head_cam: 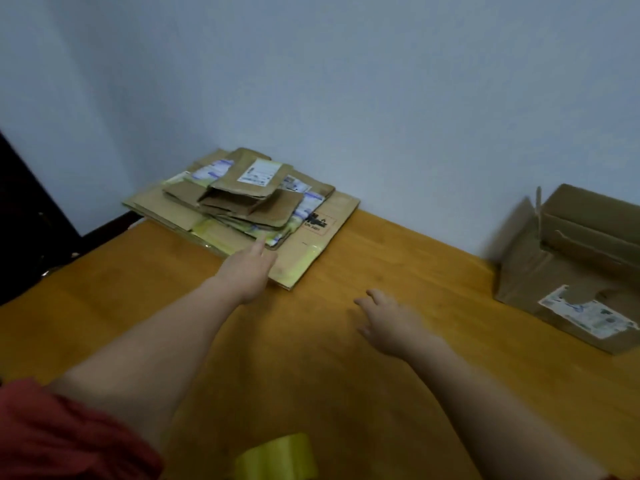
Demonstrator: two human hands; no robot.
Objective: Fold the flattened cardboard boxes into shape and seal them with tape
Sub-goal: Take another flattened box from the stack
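- Yellow tape roll lies at the bottom edge of the view on the wooden table, well behind both hands and between the two forearms.
- Red sleeve covers the upper left arm, far back from the hand.
- Left hand is stretched forward, one finger straight with its tip at the near edge of the stack of flattened boxes. It holds nothing, and blur hides the other fingers.
- Stack of flattened boxes sits just ahead of that fingertip, against the wall. Smaller folded pieces with labels are piled on a large flat sheet, whose near corner lies just right of the left hand.
- Right hand is low over the table, fingers loosely spread and empty, well apart from the stack. Whether it touches the wood cannot be told.
- Open box, already folded into shape with its flaps up and a white label on the side, stands well to the right of the right hand.
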